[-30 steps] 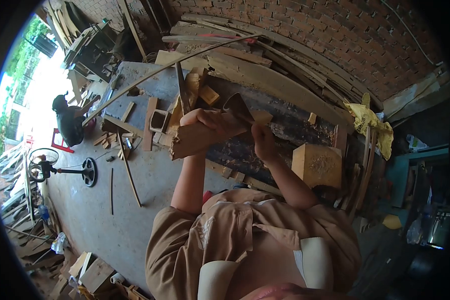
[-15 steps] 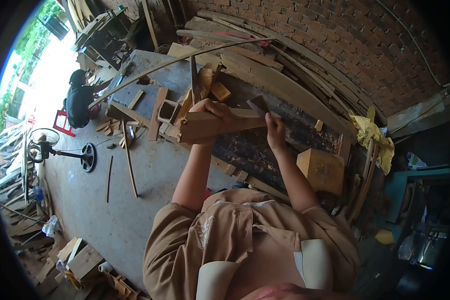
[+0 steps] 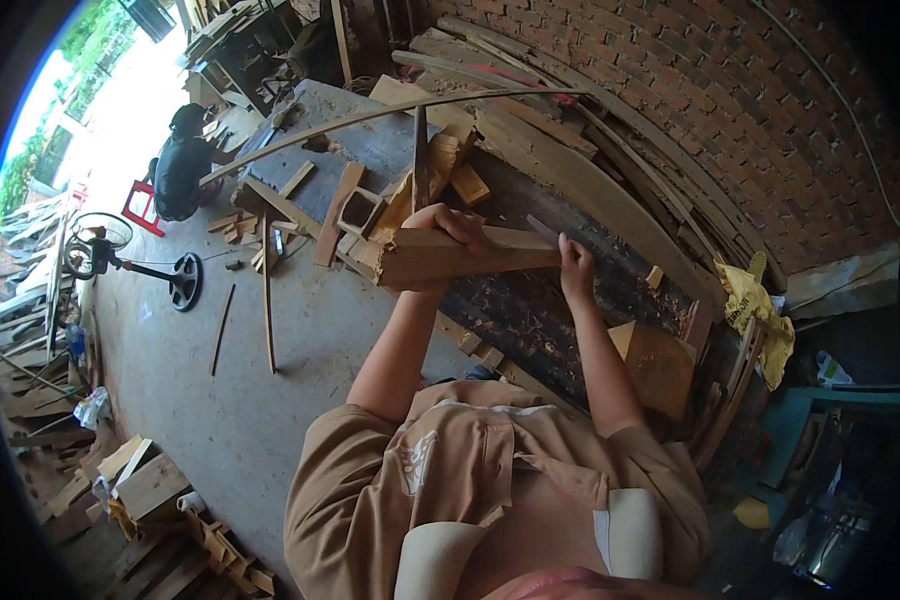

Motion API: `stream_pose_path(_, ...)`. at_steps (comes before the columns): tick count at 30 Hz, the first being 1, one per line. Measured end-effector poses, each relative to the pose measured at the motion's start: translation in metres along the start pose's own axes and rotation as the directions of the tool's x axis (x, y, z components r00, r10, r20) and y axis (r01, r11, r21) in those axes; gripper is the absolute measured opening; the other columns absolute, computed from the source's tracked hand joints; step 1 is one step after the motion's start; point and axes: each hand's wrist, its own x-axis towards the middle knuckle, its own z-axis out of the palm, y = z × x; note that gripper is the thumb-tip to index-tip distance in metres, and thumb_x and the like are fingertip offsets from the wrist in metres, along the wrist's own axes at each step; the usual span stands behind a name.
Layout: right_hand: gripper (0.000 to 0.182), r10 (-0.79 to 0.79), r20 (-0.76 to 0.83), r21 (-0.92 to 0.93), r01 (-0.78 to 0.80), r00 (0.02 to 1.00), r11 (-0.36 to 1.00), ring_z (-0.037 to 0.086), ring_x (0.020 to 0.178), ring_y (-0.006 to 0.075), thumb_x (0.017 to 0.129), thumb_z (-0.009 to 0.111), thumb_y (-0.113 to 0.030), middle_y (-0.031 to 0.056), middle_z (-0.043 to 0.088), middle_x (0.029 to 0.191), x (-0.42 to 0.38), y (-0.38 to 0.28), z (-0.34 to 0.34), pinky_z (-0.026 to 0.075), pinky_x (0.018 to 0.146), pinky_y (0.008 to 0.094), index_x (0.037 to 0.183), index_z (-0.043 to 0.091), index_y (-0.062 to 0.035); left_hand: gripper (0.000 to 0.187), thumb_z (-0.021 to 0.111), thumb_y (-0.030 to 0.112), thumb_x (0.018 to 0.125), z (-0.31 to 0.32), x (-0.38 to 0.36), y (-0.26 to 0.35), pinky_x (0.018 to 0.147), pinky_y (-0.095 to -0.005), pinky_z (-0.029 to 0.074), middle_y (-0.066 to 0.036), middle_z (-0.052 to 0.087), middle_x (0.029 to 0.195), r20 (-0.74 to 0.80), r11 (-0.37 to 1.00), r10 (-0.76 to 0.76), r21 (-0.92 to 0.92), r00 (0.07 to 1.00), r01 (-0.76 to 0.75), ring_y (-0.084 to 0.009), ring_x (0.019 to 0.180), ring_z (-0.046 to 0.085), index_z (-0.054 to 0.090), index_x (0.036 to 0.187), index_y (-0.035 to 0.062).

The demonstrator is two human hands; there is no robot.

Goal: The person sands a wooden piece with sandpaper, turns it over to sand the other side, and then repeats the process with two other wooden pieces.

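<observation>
Head view: a left hand (image 3: 452, 226) grips the thick end of a tapered wood block (image 3: 425, 260) over the surface (image 3: 318, 112), its long axis crosswise; the right hand (image 3: 576, 268), nearer the narrow end, holds a bladed tool (image 3: 541, 227).

We see our right hand (image 3: 575, 268) now covering the narrow tip of the wood block (image 3: 470, 254), which stuck out past it earlier. The block lies more level, and the blade (image 3: 542, 228), broad before, shows thin.

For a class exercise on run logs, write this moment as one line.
left hand: grips wood block | right hand: holds bladed tool near narrow end
</observation>
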Motion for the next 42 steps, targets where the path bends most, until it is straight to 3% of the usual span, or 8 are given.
stream_pose_path(4, 0.042, 0.162, 0.08, -0.191, -0.145, 0.983, 0.971, 0.05, 0.071, 0.01, 0.087, 0.048, -0.036, 0.0035, 0.055, 0.069, 0.018, -0.013, -0.015, 0.039, 0.067, 0.0266, 0.075, 0.057, 0.0028, 0.03, 0.063, 0.023, 0.072, 0.014, 0.004, 0.001, 0.055, -0.0334, 0.046, -0.016, 0.056, 0.06, 0.005, 0.985, -0.106, 0.141, 0.994, 0.104, -0.0239, 0.055, 0.056, 0.047, 0.064, -0.0008)
stream_pose_path(6, 0.043, -0.004, 0.277, 0.167, -0.044, 0.961, 0.985, 0.052, 0.077, 0.0107, 0.087, 0.048, -0.038, 0.0049, 0.057, 0.073, -0.01, -0.082, -0.009, 0.04, 0.069, 0.027, 0.08, 0.059, 0.003, 0.024, 0.065, 0.014, 0.071, 0.017, 0.008, -0.003, 0.053, -0.0323, 0.047, -0.016, 0.056, 0.06, -0.001, 0.994, -0.103, 0.044, 0.995, 0.103, -0.0236, 0.054, 0.056, 0.048, 0.064, -0.0016)
stream_pose_path(10, 0.044, -0.153, 0.313, 0.268, 0.067, 0.937, 0.961, 0.051, 0.079, 0.0112, 0.087, 0.048, -0.04, 0.006, 0.056, 0.075, -0.025, -0.097, -0.018, 0.04, 0.069, 0.0269, 0.084, 0.058, 0.0031, 0.022, 0.063, 0.011, 0.072, 0.023, 0.009, 0.0, 0.053, -0.0321, 0.048, -0.017, 0.057, 0.06, 0.01, 0.987, -0.093, 0.134, 0.996, 0.091, -0.0236, 0.054, 0.057, 0.049, 0.063, -0.0023)
stream_pose_path(17, 0.042, 0.065, 0.181, -0.194, -0.029, 0.981, 0.981, 0.054, 0.064, 0.0144, 0.088, 0.046, -0.033, 0.0119, 0.059, 0.065, 0.023, 0.003, -0.022, 0.041, 0.058, 0.0306, 0.084, 0.058, 0.0072, 0.024, 0.058, 0.016, 0.076, 0.026, 0.011, -0.005, 0.054, -0.0346, 0.049, -0.018, 0.057, 0.059, 0.02, 0.991, -0.102, 0.089, 0.995, 0.1, -0.0244, 0.053, 0.057, 0.049, 0.064, -0.0025)
stream_pose_path(24, 0.041, -0.146, 0.135, 0.308, 0.099, 0.98, 0.946, 0.05, 0.069, 0.0121, 0.088, 0.047, -0.036, 0.0086, 0.054, 0.067, -0.026, -0.049, -0.011, 0.04, 0.063, 0.0291, 0.077, 0.056, 0.0023, 0.022, 0.058, 0.014, 0.075, 0.023, 0.015, -0.005, 0.054, -0.0347, 0.049, -0.017, 0.056, 0.059, 0.034, 0.983, -0.13, 0.137, 0.991, 0.124, -0.0244, 0.052, 0.056, 0.049, 0.064, -0.0023)
stream_pose_path(29, 0.043, 0.238, 0.135, -0.238, -0.201, 0.962, 0.95, 0.051, 0.069, 0.0143, 0.088, 0.046, -0.037, 0.007, 0.056, 0.07, 0.04, 0.028, -0.02, 0.041, 0.064, 0.0301, 0.078, 0.058, 0.003, 0.02, 0.062, 0.009, 0.072, 0.034, 0.014, -0.008, 0.052, -0.0324, 0.048, -0.017, 0.056, 0.059, 0.008, 0.988, -0.144, 0.057, 0.99, 0.143, -0.024, 0.053, 0.057, 0.049, 0.062, -0.0021)
stream_pose_path(35, 0.045, -0.185, 0.193, 0.201, 0.146, 0.964, 0.969, 0.054, 0.079, 0.0154, 0.087, 0.047, -0.039, 0.0117, 0.06, 0.079, -0.034, -0.075, -0.026, 0.041, 0.07, 0.0293, 0.091, 0.059, 0.004, 0.019, 0.062, 0.009, 0.072, 0.025, 0.02, -0.012, 0.052, -0.0312, 0.048, -0.017, 0.057, 0.058, 0.015, 0.985, -0.137, 0.107, 0.99, 0.135, -0.0244, 0.053, 0.058, 0.049, 0.063, -0.002)
stream_pose_path(42, 0.047, 0.247, 0.119, -0.273, -0.208, 0.962, 0.939, 0.054, 0.082, 0.0139, 0.087, 0.045, -0.041, 0.0129, 0.061, 0.085, 0.026, 0.015, -0.032, 0.04, 0.072, 0.0277, 0.089, 0.059, 0.0047, 0.018, 0.063, 0.008, 0.071, 0.03, 0.021, -0.015, 0.052, -0.0321, 0.049, -0.019, 0.057, 0.059, 0.083, 0.987, -0.16, 0.045, 0.984, 0.157, -0.0258, 0.056, 0.059, 0.049, 0.064, -0.0021)
